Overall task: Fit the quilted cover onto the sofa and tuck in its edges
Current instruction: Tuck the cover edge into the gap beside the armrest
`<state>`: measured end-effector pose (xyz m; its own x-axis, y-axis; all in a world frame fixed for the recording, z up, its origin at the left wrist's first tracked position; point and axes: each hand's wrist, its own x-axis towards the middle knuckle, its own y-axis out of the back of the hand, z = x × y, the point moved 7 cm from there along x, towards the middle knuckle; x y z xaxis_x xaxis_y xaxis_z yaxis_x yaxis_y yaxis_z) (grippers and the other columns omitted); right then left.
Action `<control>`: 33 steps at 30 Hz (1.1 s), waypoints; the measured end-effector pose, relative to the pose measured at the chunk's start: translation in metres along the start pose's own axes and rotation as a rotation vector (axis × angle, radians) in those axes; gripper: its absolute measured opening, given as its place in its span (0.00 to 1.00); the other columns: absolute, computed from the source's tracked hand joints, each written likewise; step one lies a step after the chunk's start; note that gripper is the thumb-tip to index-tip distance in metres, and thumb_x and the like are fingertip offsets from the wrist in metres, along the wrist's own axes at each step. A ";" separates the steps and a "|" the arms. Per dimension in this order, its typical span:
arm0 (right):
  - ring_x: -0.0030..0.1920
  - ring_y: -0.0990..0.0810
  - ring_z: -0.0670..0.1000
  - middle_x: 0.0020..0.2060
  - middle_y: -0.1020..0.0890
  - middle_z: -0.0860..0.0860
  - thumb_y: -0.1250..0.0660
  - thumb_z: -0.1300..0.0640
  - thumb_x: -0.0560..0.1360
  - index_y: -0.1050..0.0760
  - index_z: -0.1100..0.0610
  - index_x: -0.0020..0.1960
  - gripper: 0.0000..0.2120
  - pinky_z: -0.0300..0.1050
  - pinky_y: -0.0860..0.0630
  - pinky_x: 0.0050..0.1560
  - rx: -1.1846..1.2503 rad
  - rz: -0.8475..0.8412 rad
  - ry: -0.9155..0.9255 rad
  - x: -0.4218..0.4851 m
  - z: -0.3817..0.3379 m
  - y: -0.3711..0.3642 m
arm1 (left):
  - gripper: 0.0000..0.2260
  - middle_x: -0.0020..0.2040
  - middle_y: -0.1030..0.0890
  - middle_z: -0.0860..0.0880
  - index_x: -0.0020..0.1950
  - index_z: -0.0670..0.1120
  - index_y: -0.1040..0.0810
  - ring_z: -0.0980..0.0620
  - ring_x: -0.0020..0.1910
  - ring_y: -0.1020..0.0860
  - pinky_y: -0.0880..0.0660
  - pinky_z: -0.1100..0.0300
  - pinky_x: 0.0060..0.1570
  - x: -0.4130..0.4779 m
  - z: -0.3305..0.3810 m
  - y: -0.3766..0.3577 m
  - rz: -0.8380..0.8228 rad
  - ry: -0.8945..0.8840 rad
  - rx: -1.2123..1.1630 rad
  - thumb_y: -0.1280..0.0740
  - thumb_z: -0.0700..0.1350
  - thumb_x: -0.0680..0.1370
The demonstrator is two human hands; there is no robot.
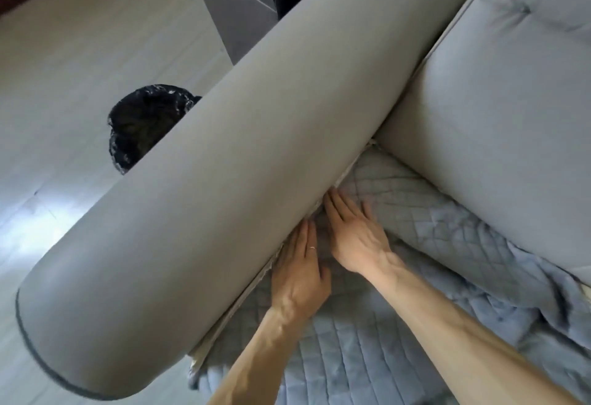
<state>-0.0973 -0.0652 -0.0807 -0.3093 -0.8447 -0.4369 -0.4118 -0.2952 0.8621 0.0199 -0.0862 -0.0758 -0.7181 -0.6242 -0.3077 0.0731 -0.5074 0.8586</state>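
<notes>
Pale floor [80, 62] upper left. Quilted cover [351, 350] lies on seat, lower right. Left hand [299, 272] and right hand [355, 235], fingers straight, press cover edge beside armrest [224, 164]. Push deep into gap, work along seam.

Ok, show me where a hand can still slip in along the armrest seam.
Free: the seam between armrest and quilted cover, from the left hand down to the armrest's front end; also the flat quilting between the forearms. Crowded: mid-seam, where the left and right hand press side by side, and the bunched cover under the back cushion.
</notes>
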 end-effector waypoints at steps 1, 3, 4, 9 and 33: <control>0.79 0.57 0.49 0.80 0.56 0.49 0.43 0.53 0.79 0.57 0.52 0.80 0.35 0.55 0.54 0.76 -0.013 -0.024 0.030 -0.003 0.001 -0.002 | 0.37 0.80 0.55 0.48 0.81 0.44 0.54 0.52 0.79 0.54 0.54 0.56 0.77 0.004 -0.004 -0.005 -0.037 0.038 -0.003 0.40 0.47 0.76; 0.79 0.55 0.48 0.80 0.56 0.47 0.46 0.49 0.81 0.56 0.48 0.80 0.32 0.52 0.51 0.76 -0.034 -0.026 0.044 -0.004 0.005 -0.004 | 0.38 0.80 0.58 0.51 0.81 0.46 0.58 0.54 0.79 0.56 0.54 0.56 0.77 0.011 -0.010 -0.011 -0.046 0.091 -0.018 0.41 0.49 0.76; 0.79 0.54 0.48 0.80 0.55 0.46 0.50 0.46 0.82 0.55 0.47 0.80 0.29 0.52 0.50 0.75 -0.045 -0.020 0.035 -0.001 0.006 -0.004 | 0.38 0.80 0.58 0.51 0.81 0.47 0.58 0.54 0.79 0.56 0.55 0.56 0.77 0.016 -0.012 -0.013 -0.051 0.096 -0.010 0.41 0.50 0.76; 0.79 0.59 0.49 0.80 0.54 0.45 0.59 0.44 0.82 0.55 0.48 0.80 0.27 0.61 0.63 0.75 -0.137 -0.106 0.003 0.030 0.004 -0.018 | 0.34 0.81 0.55 0.51 0.81 0.50 0.55 0.53 0.79 0.54 0.58 0.55 0.77 0.045 -0.031 -0.027 -0.115 0.132 -0.030 0.43 0.53 0.79; 0.79 0.53 0.46 0.79 0.48 0.47 0.52 0.47 0.83 0.46 0.50 0.79 0.25 0.60 0.50 0.75 0.072 0.077 -0.038 0.030 0.077 0.029 | 0.32 0.79 0.44 0.42 0.78 0.37 0.42 0.45 0.79 0.46 0.49 0.47 0.77 0.036 0.058 -0.017 0.084 0.030 -0.046 0.40 0.42 0.74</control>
<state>-0.1843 -0.0652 -0.0884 -0.3740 -0.8456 -0.3810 -0.4456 -0.1964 0.8734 -0.0479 -0.0655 -0.0778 -0.6873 -0.6826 -0.2484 0.1643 -0.4792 0.8622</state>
